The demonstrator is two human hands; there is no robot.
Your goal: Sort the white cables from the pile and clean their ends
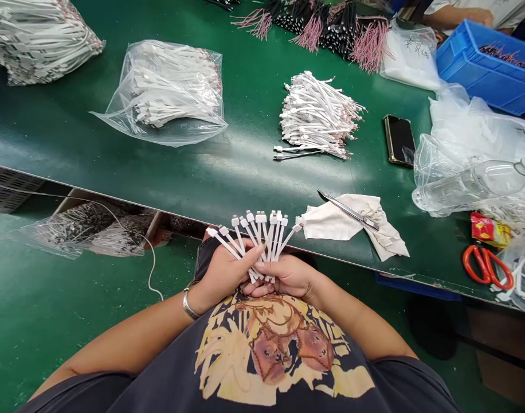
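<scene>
Both my hands are closed round a fanned bunch of short white cables (256, 232) with white plug ends pointing up, held just in front of my chest at the near edge of the green table (245, 172). My left hand (226, 272) wraps the bunch from the left, a metal bracelet on its wrist. Pressed against the bunch from the right, my right hand (290, 277) grips the cables' lower ends. A loose pile of the same white cables (316, 115) lies further out on the table.
A white cloth (352, 226) with metal tweezers (348, 210) lies right of my hands. Clear bags of cables (172, 92), a phone (399, 139), a plastic bottle (473, 183), orange scissors (488, 267) and a blue bin (486, 66) are about. Another person's arm (455, 17) shows at top right.
</scene>
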